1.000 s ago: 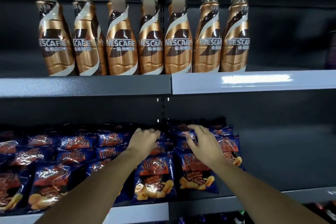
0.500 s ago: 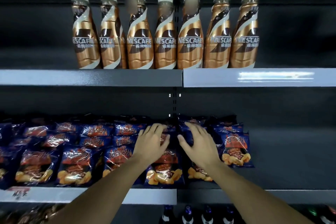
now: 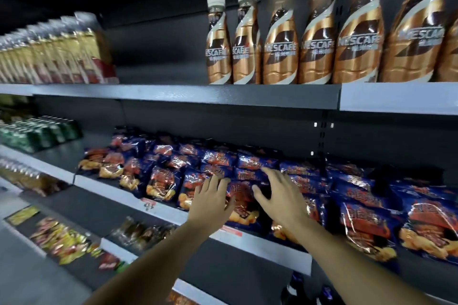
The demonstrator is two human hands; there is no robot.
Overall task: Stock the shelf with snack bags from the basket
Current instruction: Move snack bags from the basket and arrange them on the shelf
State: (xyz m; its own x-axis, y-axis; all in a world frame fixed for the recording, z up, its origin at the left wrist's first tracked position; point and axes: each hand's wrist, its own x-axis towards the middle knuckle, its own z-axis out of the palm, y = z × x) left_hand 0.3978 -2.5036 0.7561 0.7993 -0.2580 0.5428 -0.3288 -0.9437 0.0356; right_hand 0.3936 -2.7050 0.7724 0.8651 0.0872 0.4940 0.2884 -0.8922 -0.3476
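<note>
With both hands spread flat over the blue snack bags (image 3: 247,195) at centre frame, nothing gripped: left hand (image 3: 210,199) released, fingers straight, resting on a front-row bag; right hand (image 3: 280,195) likewise released, fingers fanned over the neighbouring bags. Bags lying in overlapping rows along the middle shelf (image 3: 267,245), from centre left to the right edge of the frame; basket not in view. Probably light, air-puffed and crinkly, with slick foil film and brittle contents. Best pinched by the flat top seam or cupped at both sides, never squeezed in the middle. Coffee bottles (image 3: 280,39) standing above, upper right
</note>
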